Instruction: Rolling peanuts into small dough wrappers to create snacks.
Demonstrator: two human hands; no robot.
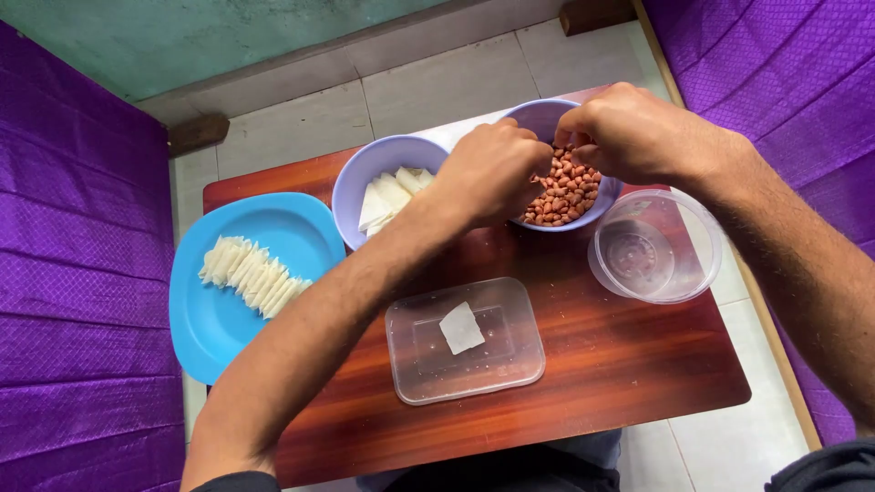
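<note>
Both my hands over the lavender plastic bowl of red-skinned peanuts [561, 196]: left hand [492, 173] curled, right hand [629, 132] pinched, probably holding peanuts.

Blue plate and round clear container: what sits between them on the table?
In the head view, a rectangular clear lid carrying one white wrapper square lies between the blue plate and round clear container.

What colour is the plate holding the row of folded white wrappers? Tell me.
Light blue plate, clearest in the head view.

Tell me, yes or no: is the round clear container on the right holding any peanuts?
No: the round clear container looks empty, while the peanuts sit in the lavender bowl under both hands.
</note>
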